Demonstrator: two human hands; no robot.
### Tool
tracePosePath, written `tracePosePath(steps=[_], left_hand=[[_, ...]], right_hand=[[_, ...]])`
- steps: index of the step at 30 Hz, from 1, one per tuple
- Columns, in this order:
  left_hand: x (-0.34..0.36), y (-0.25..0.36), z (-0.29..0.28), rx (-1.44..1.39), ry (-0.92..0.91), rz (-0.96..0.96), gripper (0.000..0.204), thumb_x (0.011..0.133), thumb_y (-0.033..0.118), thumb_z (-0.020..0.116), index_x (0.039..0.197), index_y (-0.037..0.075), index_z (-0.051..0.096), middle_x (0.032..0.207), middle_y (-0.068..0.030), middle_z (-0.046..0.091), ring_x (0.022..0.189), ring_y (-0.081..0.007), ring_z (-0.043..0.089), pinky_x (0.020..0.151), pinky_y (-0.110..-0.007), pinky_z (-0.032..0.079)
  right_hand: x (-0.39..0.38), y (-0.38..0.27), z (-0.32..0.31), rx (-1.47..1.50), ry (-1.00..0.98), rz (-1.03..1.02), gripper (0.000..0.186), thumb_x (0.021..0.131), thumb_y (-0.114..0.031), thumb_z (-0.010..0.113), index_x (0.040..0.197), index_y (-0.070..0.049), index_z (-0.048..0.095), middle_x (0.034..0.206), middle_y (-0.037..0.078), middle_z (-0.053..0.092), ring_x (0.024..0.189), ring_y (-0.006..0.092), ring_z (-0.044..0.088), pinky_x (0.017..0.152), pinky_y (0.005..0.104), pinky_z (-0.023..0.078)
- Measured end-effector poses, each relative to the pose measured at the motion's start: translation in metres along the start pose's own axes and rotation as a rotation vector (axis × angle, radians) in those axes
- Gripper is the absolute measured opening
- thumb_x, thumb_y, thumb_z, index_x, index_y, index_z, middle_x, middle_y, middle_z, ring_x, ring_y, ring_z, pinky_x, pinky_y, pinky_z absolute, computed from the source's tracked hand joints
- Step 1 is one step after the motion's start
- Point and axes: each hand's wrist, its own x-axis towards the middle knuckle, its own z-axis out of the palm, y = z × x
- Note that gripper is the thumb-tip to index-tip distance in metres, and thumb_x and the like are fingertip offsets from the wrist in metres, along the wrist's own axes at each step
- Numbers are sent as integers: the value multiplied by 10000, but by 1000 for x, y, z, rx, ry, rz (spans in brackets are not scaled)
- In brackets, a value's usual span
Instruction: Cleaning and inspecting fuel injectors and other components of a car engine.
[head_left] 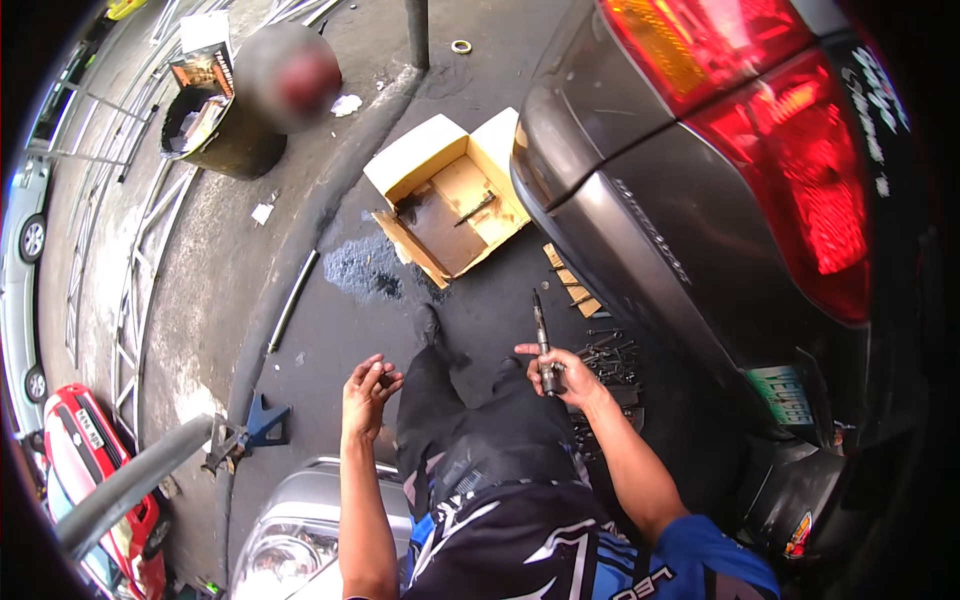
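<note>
Far left, red car (100,440); bin (232,154); blue stand (264,424) on floor (325,370). Left hand (368,397): fingers half-curled, empty, left of the leg (428,393). Open box (422,150), slim piece (475,209) inside. Right hand (572,377): fingers closed round thick lower end of metal part (542,330), thin tip pointing away from body. Beyond, tools (612,362) on floor; grey car (640,255), red taillight (800,185).

A carton (425,160) sits over there ahead of the person's feet (428,325), a rod (475,210) inside it, the vehicle (640,260) to its right, a bin (243,152) off to its left, and tools (612,365) on the floor (330,390) right of the right hand (570,375).
</note>
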Motion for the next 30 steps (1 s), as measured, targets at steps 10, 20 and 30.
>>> tracePosePath(steps=[10, 20, 30], left_hand=[[182, -59, 34, 293, -197, -152, 285, 1025, 107, 568, 1284, 4, 508, 1097, -118, 631, 977, -241, 691, 884, -405, 613], [347, -176, 78, 487, -607, -287, 256, 1054, 263, 513, 1148, 55, 627, 793, 30, 472, 674, -93, 458, 590, -260, 393], [426, -291, 112, 538, -660, -52, 478, 1075, 440, 604, 1273, 13, 688, 673, 79, 481, 584, -44, 423, 542, -234, 334]], right_hand=[[118, 10, -52, -169, 124, -108, 675, 955, -235, 602, 1551, 23, 418, 904, 124, 690, 786, 176, 670, 759, 279, 532], [265, 42, -218, 83, -189, -202, 815, 898, -279, 563, 1617, 0, 301, 886, 171, 673, 738, 233, 655, 710, 329, 537], [372, 73, -342, 174, -634, -134, 1011, 1016, -770, 284, 1355, 160, 488, 549, 133, 517, 387, 207, 481, 409, 321, 441]])
